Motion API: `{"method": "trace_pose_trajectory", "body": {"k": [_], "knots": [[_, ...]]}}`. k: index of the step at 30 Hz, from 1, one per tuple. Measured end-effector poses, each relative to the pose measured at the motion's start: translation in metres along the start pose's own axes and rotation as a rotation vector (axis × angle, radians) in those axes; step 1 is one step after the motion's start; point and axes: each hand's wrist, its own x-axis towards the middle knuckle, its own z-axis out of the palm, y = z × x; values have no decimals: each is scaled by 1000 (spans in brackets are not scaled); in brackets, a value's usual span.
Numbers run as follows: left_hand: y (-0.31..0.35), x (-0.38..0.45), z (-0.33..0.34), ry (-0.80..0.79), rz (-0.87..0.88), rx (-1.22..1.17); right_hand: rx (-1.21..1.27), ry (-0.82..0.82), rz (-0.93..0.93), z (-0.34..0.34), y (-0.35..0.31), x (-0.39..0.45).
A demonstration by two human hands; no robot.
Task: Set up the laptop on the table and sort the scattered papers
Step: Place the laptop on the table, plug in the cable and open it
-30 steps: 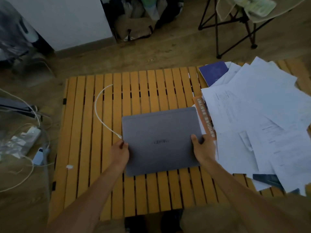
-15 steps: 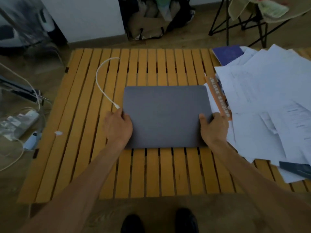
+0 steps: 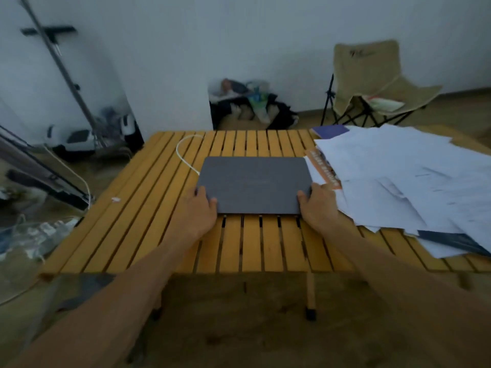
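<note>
A closed grey laptop lies flat in the middle of the slatted wooden table. My left hand grips its near left corner and my right hand grips its near right corner, thumbs on the lid. A white charging cable curls from the laptop's left edge toward the table's back. A loose heap of white papers covers the table's right side, with an orange booklet touching the laptop's right edge and a purple book at the back.
A beige folding chair stands behind the papers. A pile of bags and clothes sits against the wall. A metal stand and clutter with cables fill the floor to the left. A dark folder pokes from under the papers.
The laptop has come down flat onto the table and both hands slid to its near corners. My head has lifted, so the wall and chair now show.
</note>
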Motion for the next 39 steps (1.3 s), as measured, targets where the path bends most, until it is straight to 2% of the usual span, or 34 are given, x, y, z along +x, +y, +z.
{"method": "trace_pose_trajectory", "body": {"k": [3, 5, 10, 12, 14, 16, 19, 24, 28, 33, 37, 39], "knots": [[8, -28, -4, -96, -38, 94, -20, -178, -96, -21, -5, -30], [9, -41, -13, -146, -3, 216, -31, -271, -127, -34, -5, -47], [25, -48, -30, -102, 122, 454, -245, -298, -203, -45, -12, -50], [37, -42, -28, -90, 246, 573, -400, -241, -303, -36, -16, -42], [50, -27, -25, -81, 442, 699, -512, -197, -439, -30, -19, -28], [60, -10, -20, -147, 654, 725, -494, -251, -558, -27, -17, -9], [68, 7, -13, -214, 795, 682, -434, -360, -639, -28, -10, 7], [67, 21, -8, -232, 889, 691, -472, -370, -657, -32, -17, 7], [88, 31, -20, -330, 955, 705, -481, -433, -595, -42, -17, -5], [99, 36, -22, -424, 973, 701, -448, -410, -537, -40, -17, -15], [100, 33, -26, -466, 972, 684, -412, -355, -527, -41, -22, -23], [105, 32, -33, -442, 1011, 696, -397, -256, -518, -40, -19, -37]]}}
